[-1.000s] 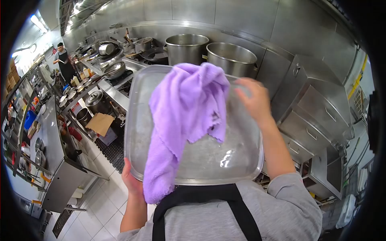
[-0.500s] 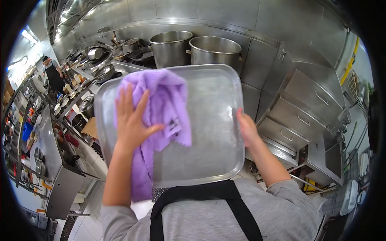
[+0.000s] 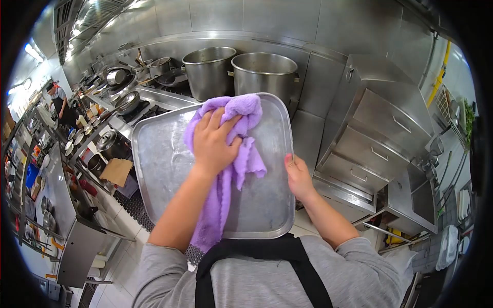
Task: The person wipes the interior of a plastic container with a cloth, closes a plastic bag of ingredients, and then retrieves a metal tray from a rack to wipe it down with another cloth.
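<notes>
A shallow metal tray with rounded corners is held up in front of my chest, its inner face toward me. My right hand grips its right rim, thumb on the near side and the other fingers behind it. Against the tray's upper middle my left hand presses a purple towel, fingers curled into the cloth. One end of the towel hangs down past the tray's lower edge. Faint streaks of shine show on the tray's left part.
Two tall stockpots stand on the range behind the tray. Steel drawers are on the right. A steel counter with shelves runs along the left, and a co-worker stands far back there. A brown cardboard piece lies left of the tray.
My left hand and the towel have slid rightward across the tray, from its left side to the middle. The left fingers, spread before, now curl into the cloth. My right hand keeps its grip.
</notes>
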Action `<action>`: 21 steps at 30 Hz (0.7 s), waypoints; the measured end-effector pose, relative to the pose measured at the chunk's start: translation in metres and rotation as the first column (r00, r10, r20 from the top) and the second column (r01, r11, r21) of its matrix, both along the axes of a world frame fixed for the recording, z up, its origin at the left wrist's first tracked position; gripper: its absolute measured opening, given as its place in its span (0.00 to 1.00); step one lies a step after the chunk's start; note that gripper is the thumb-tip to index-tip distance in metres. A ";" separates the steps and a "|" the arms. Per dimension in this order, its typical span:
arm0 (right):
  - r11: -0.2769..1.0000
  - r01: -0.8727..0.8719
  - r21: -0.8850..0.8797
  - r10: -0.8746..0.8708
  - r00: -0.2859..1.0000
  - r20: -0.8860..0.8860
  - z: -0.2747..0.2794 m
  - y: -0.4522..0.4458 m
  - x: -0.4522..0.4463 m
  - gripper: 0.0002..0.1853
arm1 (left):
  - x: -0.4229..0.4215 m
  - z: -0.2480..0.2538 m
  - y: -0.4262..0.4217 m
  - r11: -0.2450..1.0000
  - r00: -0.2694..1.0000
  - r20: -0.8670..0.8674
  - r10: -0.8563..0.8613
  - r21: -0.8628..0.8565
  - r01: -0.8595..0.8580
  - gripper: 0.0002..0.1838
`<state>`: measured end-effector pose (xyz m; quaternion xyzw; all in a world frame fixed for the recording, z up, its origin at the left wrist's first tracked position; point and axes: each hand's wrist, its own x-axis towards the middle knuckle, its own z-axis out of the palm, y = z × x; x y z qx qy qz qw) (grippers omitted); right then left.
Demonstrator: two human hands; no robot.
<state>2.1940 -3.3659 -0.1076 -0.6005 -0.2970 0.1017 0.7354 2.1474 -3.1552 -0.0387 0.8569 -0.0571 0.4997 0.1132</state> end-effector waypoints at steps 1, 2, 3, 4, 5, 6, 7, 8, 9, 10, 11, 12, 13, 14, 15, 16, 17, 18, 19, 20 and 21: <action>1.000 0.000 0.002 0.000 1.000 -0.012 -0.006 -0.002 0.003 0.25 | 0.003 -0.003 -0.012 0.998 0.996 0.073 0.058 -0.004 -0.058 0.25; 0.998 0.013 -0.056 -0.014 1.000 -0.017 -0.014 -0.004 0.009 0.25 | 0.004 -0.008 -0.030 0.998 0.996 0.063 0.059 -0.004 -0.059 0.25; 0.993 0.023 -0.117 -0.025 1.000 -0.016 -0.018 -0.005 0.012 0.25 | 0.002 -0.014 -0.051 0.998 0.998 0.038 -0.045 0.049 0.043 0.25; 0.992 0.016 -0.123 -0.018 1.000 -0.018 -0.015 -0.003 0.008 0.25 | 0.000 -0.017 -0.060 0.985 0.990 0.011 -0.144 0.095 0.142 0.25; 0.996 0.026 -0.084 -0.030 0.999 -0.039 -0.009 -0.003 0.000 0.24 | -0.002 -0.018 -0.057 0.988 0.991 0.011 -0.134 0.084 0.133 0.25; 0.998 0.033 -0.052 -0.036 0.998 -0.059 -0.005 -0.004 -0.005 0.24 | -0.003 -0.017 -0.051 0.986 0.987 -0.001 -0.159 0.057 0.159 0.25; 0.997 0.016 -0.070 -0.020 0.998 -0.058 -0.011 -0.007 -0.001 0.24 | -0.004 -0.016 -0.042 0.983 0.983 -0.012 -0.182 0.029 0.182 0.24; 0.994 0.050 -0.099 -0.055 0.997 -0.052 -0.021 -0.011 0.005 0.25 | -0.001 -0.023 -0.019 0.997 0.997 0.039 -0.067 0.041 0.065 0.21; 0.988 0.085 -0.126 -0.091 0.995 -0.044 -0.027 -0.014 0.009 0.25 | -0.003 -0.024 0.009 1.000 0.997 0.072 0.001 0.009 -0.002 0.20; 0.988 0.072 -0.136 -0.078 0.996 -0.042 -0.021 -0.015 0.004 0.25 | -0.009 -0.026 0.039 0.997 0.992 0.103 0.069 -0.024 -0.067 0.20; 0.994 0.071 -0.088 -0.076 0.996 -0.048 -0.007 -0.017 -0.005 0.26 | -0.020 -0.031 0.065 0.974 0.970 0.086 0.226 -0.035 -0.224 0.19; 0.997 0.073 -0.037 -0.075 0.996 -0.057 0.001 -0.018 -0.011 0.26 | -0.027 -0.046 0.093 0.947 0.947 0.056 0.316 -0.074 -0.312 0.20; 0.997 0.067 -0.043 -0.069 0.996 -0.058 0.003 -0.020 -0.014 0.26 | -0.035 -0.060 0.115 0.917 0.932 0.038 0.360 -0.200 -0.346 0.21; 0.996 0.064 -0.056 -0.065 0.998 -0.007 0.004 -0.020 -0.016 0.27 | -0.040 -0.073 0.128 0.870 0.916 0.016 0.401 -0.320 -0.375 0.21; 0.996 0.063 -0.065 -0.060 0.997 0.045 0.004 -0.020 -0.016 0.27 | -0.038 -0.082 0.126 0.867 0.914 0.015 0.406 -0.321 -0.381 0.21; 0.996 0.059 -0.066 -0.056 0.998 0.043 0.004 -0.019 -0.015 0.27 | -0.035 -0.093 0.120 0.815 0.863 0.039 0.503 -0.352 -0.460 0.22; 0.996 0.065 -0.061 -0.062 0.997 0.053 0.004 -0.019 -0.014 0.27 | -0.032 -0.102 0.110 0.755 0.802 0.058 0.595 -0.385 -0.532 0.23; 0.996 0.069 -0.060 -0.066 0.996 0.064 0.005 -0.018 -0.012 0.27 | -0.026 -0.110 0.088 0.822 0.824 0.150 0.546 -0.284 -0.493 0.19; 0.996 0.060 -0.068 -0.056 0.996 0.063 0.002 -0.015 -0.008 0.27 | -0.031 -0.107 0.053 0.917 0.943 0.034 0.331 -0.245 -0.314 0.14; 0.995 0.070 -0.069 -0.070 0.998 0.006 -0.004 -0.012 -0.003 0.26 | -0.025 -0.105 0.018 0.985 0.976 0.153 0.155 -0.097 -0.141 0.10; 0.994 0.081 -0.074 -0.085 0.995 -0.052 -0.013 -0.010 0.000 0.25 | -0.032 -0.112 -0.021 0.989 0.998 -0.058 -0.033 -0.146 0.024 0.13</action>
